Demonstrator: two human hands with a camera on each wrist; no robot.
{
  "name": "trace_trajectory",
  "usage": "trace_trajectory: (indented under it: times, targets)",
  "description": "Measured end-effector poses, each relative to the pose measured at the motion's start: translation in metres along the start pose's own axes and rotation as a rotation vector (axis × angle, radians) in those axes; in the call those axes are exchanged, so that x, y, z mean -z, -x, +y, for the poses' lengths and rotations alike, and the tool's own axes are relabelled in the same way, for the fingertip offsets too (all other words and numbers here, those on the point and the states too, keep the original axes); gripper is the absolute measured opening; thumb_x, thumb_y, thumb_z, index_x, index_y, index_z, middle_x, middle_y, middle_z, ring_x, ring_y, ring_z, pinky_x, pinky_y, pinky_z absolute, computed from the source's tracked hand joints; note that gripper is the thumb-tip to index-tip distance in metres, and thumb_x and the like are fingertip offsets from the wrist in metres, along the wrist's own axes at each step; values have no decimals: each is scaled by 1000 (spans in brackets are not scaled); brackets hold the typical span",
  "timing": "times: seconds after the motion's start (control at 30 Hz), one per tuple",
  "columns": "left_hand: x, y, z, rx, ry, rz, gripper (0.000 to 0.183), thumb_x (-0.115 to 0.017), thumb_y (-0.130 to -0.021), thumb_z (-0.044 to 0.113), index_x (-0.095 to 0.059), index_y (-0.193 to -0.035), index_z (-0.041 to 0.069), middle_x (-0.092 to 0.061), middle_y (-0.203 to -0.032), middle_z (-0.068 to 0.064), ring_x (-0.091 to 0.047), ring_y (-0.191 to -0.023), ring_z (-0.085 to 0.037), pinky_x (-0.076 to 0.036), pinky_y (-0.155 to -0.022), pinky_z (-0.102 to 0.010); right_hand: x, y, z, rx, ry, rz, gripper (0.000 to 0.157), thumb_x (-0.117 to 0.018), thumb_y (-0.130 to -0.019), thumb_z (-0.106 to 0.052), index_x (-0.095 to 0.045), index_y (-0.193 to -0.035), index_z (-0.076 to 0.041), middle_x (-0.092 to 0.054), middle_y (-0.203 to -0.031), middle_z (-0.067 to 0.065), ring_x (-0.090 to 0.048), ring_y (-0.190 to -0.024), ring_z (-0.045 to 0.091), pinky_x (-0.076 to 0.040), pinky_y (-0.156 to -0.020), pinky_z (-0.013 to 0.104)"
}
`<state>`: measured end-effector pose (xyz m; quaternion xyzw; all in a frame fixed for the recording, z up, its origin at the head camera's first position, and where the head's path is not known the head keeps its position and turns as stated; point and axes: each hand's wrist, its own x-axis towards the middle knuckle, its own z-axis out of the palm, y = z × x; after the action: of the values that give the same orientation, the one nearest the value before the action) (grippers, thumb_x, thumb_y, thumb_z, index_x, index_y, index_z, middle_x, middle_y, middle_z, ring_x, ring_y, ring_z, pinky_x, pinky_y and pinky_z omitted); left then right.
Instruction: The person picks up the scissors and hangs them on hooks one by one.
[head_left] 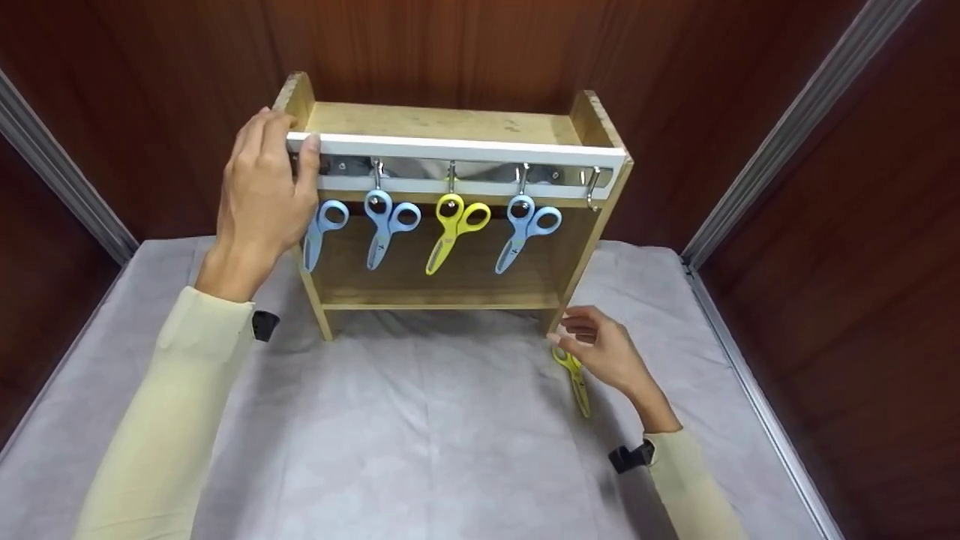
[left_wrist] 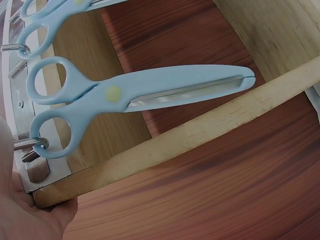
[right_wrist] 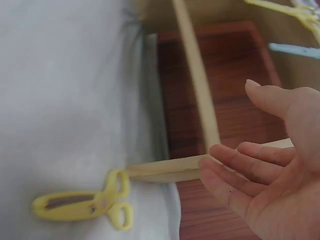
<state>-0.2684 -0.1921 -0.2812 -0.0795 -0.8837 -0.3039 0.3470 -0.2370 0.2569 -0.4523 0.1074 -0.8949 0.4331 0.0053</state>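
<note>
My left hand (head_left: 266, 184) grips the upper left corner of a small wooden shelf (head_left: 442, 124), its thumb over the end of the white hook rail (head_left: 457, 147). From the rail hang three light blue scissors (head_left: 379, 232) and one pair of yellow scissors (head_left: 442, 240). The leftmost blue scissors (left_wrist: 115, 95) dangle beside that hand, one finger loop on a hook. Another pair of yellow scissors (head_left: 580, 390) lies on the cloth by the shelf's right foot. Over its handles hovers my right hand (head_left: 611, 356), fingers loosely spread and holding nothing in the right wrist view.
At the rail's right end, a metal hook (head_left: 592, 187) carries no scissors. Grey cloth (head_left: 375, 435) covers the table. Dark reddish wood panels (head_left: 450, 45) stand behind and at both sides, with metal corner posts (head_left: 795, 135).
</note>
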Motion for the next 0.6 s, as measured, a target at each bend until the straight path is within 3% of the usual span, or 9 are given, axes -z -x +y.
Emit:
trace_trajectory:
  times: [0.33, 0.6]
  targets:
    - [-1, 0, -2, -4, -6, 14, 58, -44, -111, 43, -55, -141, -5, -56, -150, -25, -43, -154, -37, -32, -131, -49, -13, 13, 25, -50, 209, -16, 69, -77, -97, -32, -50, -148, 5, -61, -145, 29, -58, -139, 44, -48, -115, 59]
    - [-2, 0, -1, -13, 3, 25, 58, -45, -111, 42, -56, -141, -5, -57, -150, -25, -44, -153, -37, -32, -131, -48, -26, 22, 43, -62, 349, -19, 83, -74, -98, -31, -35, -152, 19, -48, -150, 42, -48, -142, 54, -42, -118, 63]
